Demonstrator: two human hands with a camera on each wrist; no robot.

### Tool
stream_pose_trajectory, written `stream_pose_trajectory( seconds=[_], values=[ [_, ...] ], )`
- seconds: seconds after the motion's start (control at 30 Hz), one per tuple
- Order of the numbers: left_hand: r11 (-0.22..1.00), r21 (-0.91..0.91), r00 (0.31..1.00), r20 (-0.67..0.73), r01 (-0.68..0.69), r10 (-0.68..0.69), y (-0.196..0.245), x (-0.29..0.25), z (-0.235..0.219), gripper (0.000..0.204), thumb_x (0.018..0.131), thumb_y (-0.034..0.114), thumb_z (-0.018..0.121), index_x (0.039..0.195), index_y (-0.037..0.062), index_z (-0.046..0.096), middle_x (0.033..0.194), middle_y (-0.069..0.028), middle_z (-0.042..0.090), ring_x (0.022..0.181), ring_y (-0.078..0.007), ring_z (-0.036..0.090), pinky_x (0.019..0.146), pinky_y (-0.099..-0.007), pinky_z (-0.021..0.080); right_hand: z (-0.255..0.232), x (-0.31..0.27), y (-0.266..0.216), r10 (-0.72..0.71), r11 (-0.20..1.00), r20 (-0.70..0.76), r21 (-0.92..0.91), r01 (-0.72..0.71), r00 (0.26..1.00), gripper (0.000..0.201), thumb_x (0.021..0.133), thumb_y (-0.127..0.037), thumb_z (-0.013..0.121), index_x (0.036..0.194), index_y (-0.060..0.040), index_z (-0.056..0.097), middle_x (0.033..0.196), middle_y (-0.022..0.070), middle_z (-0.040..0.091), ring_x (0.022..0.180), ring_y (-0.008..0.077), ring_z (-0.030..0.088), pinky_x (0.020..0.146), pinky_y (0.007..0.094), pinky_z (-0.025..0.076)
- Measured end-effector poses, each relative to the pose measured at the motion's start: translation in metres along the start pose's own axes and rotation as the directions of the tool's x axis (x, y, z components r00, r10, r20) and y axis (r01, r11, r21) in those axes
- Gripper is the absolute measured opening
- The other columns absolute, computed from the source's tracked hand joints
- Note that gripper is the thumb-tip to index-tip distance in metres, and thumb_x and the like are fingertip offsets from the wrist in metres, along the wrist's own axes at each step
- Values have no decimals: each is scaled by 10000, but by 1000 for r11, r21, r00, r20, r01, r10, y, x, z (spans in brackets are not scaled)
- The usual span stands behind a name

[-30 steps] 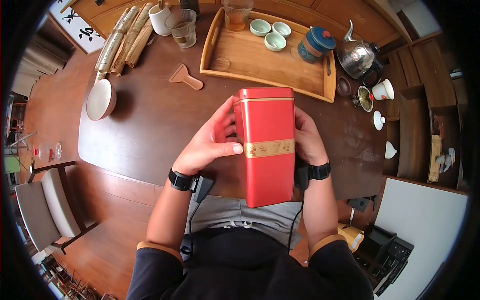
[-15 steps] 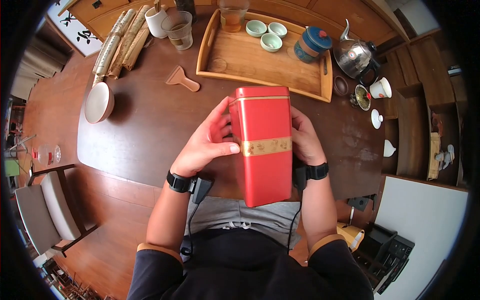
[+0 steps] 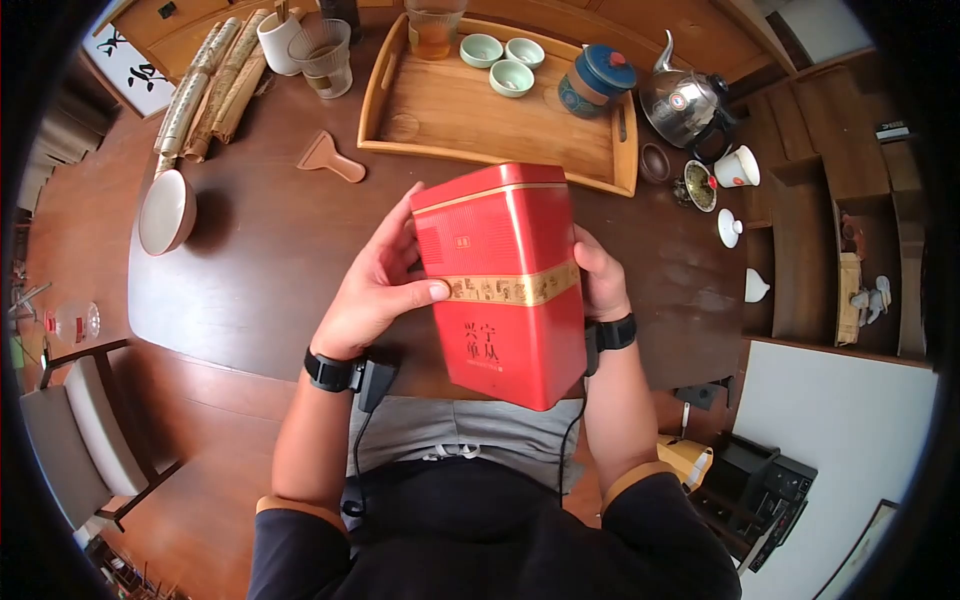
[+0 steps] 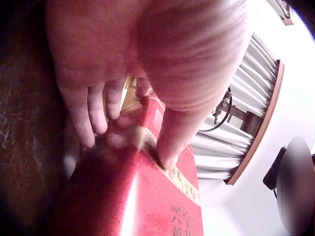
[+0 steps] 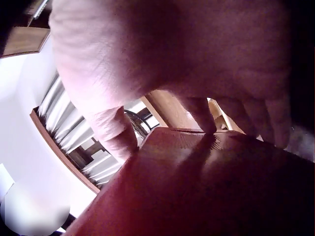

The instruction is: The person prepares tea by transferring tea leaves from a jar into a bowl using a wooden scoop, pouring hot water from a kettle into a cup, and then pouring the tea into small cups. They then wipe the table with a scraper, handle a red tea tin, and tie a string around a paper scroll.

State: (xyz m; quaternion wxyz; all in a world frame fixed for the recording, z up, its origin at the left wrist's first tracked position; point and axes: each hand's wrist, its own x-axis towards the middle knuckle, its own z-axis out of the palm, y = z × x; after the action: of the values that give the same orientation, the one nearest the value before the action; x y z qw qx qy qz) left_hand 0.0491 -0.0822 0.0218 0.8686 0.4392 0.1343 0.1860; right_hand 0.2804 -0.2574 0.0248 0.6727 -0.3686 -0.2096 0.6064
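Observation:
A tall red tea tin [image 3: 506, 345], with a gold band and dark Chinese characters, is held tilted between both hands over the table's near edge. My left hand [image 3: 372, 288] grips its left side, thumb pressed on the front at the gold band, other fingers reaching behind. On the opposite side my right hand [image 3: 605, 282] holds the tin, partly hidden by it. In the left wrist view the thumb lies across the band of the tin [image 4: 167, 201]. The right wrist view shows thumb and fingertips against the edges of the tin [image 5: 162, 182].
Behind the tin stands a wooden tray [image 3: 450, 147] bearing green cups [image 3: 511, 78] and a blue jar [image 3: 597, 82]. A steel kettle [image 3: 685, 108] and a lidless tea bowl [image 3: 699, 187] are at right. Leftward lie a brown scraper-shaped tool [image 3: 331, 158], a bowl [image 3: 167, 213] and scrolls [image 3: 205, 95].
Both hands have turned the tin so that its lettered face now shows beside the plain one. The surroundings have shifted slightly left in the head view.

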Motion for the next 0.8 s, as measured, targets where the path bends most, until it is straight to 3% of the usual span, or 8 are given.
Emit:
stream_pose_trajectory(
  seconds=[0.1,0.23,0.4,0.5,0.6,0.8],
  values=[
    [999,21,999,-24,-37,38,-3,-1,-3,993,862,-50,767,1675,49,207,1668,-116,373,1518,-243,390,1227,-402,356,-5,3,3,-28,991,11,132,27,1000,703,958,-279,634,1540,58,429,1481,179,594,1353,269,581,1142,405,447],
    [999,-50,999,-47,-15,13,-1,-1,-3,972,847,-31,772,1664,39,250,1661,-115,396,1518,-231,398,1239,-399,334,-2,9,2,-90,996,4,26,90,996,661,970,-275,609,1522,57,462,1483,177,597,1349,265,585,1161,409,417],
    [997,-6,995,-55,-81,80,-3,-3,-6,1022,810,20,830,1660,36,263,1662,-119,400,1517,-232,400,1245,-412,324,-5,10,2,-68,996,24,56,67,997,612,997,-233,586,1530,40,460,1466,148,612,1348,261,585,1154,413,426],
    [994,14,991,-79,-110,111,-1,-3,0,1149,756,228,941,1661,42,256,1645,-112,428,1495,-233,437,1237,-416,349,-1,10,2,-64,996,22,68,62,998,577,1024,-210,569,1533,35,452,1458,137,614,1346,258,586,1150,411,431],
    [996,-12,991,-98,-89,87,0,-4,2,1211,720,278,971,1666,53,249,1650,-104,424,1491,-227,442,1230,-414,359,2,9,3,-76,996,7,46,75,997,560,1039,-197,572,1535,31,447,1457,126,610,1343,252,587,1150,407,433],
    [995,-7,990,-101,-99,98,2,-5,4,1238,703,282,981,1671,68,240,1649,-101,425,1489,-225,445,1223,-413,370,3,9,3,-69,997,-2,15,69,998,581,1040,-214,617,1542,22,445,1459,105,605,1344,231,578,1151,395,425]
  ],
)
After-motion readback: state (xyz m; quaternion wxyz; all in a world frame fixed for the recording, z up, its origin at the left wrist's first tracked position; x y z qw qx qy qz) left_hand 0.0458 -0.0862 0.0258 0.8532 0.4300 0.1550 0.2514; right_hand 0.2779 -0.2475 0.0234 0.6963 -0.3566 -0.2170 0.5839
